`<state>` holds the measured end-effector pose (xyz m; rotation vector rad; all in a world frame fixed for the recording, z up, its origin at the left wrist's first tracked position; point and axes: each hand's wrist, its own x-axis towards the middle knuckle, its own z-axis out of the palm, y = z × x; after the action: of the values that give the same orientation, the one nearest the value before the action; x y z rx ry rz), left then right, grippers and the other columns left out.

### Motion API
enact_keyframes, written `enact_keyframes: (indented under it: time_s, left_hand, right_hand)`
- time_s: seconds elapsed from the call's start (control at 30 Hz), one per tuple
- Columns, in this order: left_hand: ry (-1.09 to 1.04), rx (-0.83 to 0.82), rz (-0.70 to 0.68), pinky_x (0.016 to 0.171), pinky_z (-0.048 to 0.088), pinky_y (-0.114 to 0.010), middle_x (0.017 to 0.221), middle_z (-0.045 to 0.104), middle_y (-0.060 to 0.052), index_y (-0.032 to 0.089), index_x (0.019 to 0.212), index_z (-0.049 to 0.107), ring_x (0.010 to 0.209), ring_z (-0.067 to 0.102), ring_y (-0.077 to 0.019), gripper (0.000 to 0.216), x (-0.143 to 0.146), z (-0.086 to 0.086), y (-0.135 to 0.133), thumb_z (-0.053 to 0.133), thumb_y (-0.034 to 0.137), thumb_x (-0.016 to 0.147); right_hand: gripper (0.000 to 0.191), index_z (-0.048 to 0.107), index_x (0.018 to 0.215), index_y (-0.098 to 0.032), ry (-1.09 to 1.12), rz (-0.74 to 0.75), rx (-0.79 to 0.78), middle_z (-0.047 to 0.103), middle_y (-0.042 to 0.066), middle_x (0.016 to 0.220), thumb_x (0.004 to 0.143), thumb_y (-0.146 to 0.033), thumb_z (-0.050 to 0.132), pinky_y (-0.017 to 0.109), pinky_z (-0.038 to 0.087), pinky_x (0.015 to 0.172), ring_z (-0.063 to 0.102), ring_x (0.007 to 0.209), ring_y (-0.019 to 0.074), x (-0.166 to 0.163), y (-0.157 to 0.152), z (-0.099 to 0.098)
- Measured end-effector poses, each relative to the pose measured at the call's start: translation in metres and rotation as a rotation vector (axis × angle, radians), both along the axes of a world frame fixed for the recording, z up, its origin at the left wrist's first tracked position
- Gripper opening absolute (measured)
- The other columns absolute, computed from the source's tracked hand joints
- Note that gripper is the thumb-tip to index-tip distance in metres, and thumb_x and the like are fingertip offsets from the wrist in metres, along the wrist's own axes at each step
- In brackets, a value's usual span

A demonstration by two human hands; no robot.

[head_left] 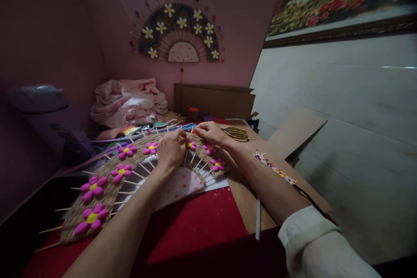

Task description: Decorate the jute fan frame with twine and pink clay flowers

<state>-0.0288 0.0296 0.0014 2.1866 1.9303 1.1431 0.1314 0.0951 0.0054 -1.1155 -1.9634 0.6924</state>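
A half-round fan (73, 221) covered in brown twine lies in front of me, with thin wooden sticks poking out past its outer edge. Pink clay flowers (93, 186) with yellow centres dot its band, and a pale pink spotted half-disc (182, 186) forms the inner part. My left hand (172, 150) is bent over the upper middle of the band, its fingers closed beside a pink flower. Just to its right, my right hand (211, 132) rests at the fan's top edge with fingers pinched together near a stick. Whatever either hand holds is too small to tell.
Golden-handled scissors (236, 133) lie right of the fan on brown cardboard (241, 200), near a white glue stick (258, 219). Behind are coloured strips, crumpled pink cloth (130, 102) and a cardboard box (213, 100). A finished-looking flower fan (177, 21) hangs above.
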Motion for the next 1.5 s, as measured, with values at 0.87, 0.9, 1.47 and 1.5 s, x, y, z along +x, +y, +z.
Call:
enact_keyframes:
  time_s: [0.87, 0.9, 1.47, 1.5]
  left_hand:
    - [0.169, 0.069, -0.064, 0.069, 0.040, -0.032, 0.078, 0.061, -0.006, 0.026, 0.098, 0.073, 0.080, 0.055, -0.0219, 0.034, -0.0014, 0.0014, -0.0040, 0.045, 0.019, 0.081]
    - [0.183, 0.085, -0.042, 0.069, 0.040, -0.032, 0.079, 0.061, -0.006, 0.025, 0.097, 0.073, 0.080, 0.055, -0.0223, 0.033, -0.0009, 0.0019, -0.0050, 0.045, 0.020, 0.081]
    - [0.318, 0.226, 0.001, 0.064, 0.038, -0.033, 0.077, 0.062, -0.006, 0.024, 0.089, 0.074, 0.078, 0.056, -0.0230, 0.030, 0.0021, -0.0024, -0.0072, 0.047, 0.018, 0.078]
    - [0.330, 0.225, -0.005, 0.063, 0.037, -0.032, 0.076, 0.061, -0.006, 0.024, 0.089, 0.074, 0.077, 0.055, -0.0231, 0.030, 0.0020, -0.0031, -0.0069, 0.047, 0.017, 0.078]
  right_hand:
    - [0.019, 0.074, 0.077, -0.014, -0.041, -0.034, 0.048, 0.069, 0.001, 0.069, 0.069, -0.008, 0.058, 0.021, 0.042, 0.061, 0.059, 0.065, 0.0116, -0.0055, 0.0025, -0.0031]
    - [0.020, 0.074, 0.078, -0.014, -0.049, -0.037, 0.054, 0.069, 0.001, 0.070, 0.069, -0.009, 0.057, 0.021, 0.042, 0.061, 0.060, 0.065, 0.0119, -0.0055, 0.0025, -0.0033]
    - [0.017, 0.074, 0.081, -0.013, -0.076, -0.082, 0.043, 0.072, 0.002, 0.076, 0.072, -0.012, 0.060, 0.018, 0.044, 0.063, 0.065, 0.073, 0.0128, -0.0075, -0.0013, -0.0020]
    - [0.017, 0.074, 0.081, -0.013, -0.078, -0.081, 0.043, 0.072, 0.002, 0.075, 0.072, -0.012, 0.059, 0.017, 0.044, 0.063, 0.065, 0.073, 0.0128, -0.0076, -0.0015, -0.0019]
